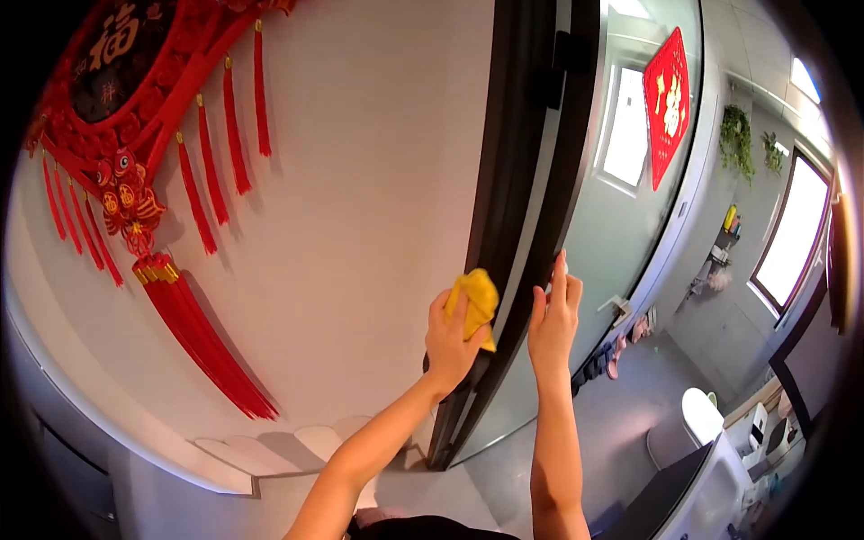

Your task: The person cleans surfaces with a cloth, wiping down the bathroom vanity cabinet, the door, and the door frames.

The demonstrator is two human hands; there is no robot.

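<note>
My left hand (450,344) grips a crumpled yellow cloth (474,301) and presses it against the dark door frame (498,193). Just to the right, my right hand (555,315) rests along the edge of the open door (576,153), its fingers stretched upward and lying on the dark border. The door has a frosted glass panel with a red diamond-shaped paper decoration (667,108) near the top. A door handle (616,308) sticks out to the right of my right hand.
A large red hanging ornament (135,99) with tassels covers the wall (360,162) at left. Past the door lies a bathroom with a toilet (700,418), a washbasin (720,495), a window (792,232) and hanging plants (736,139). Slippers (615,357) hang low behind the door.
</note>
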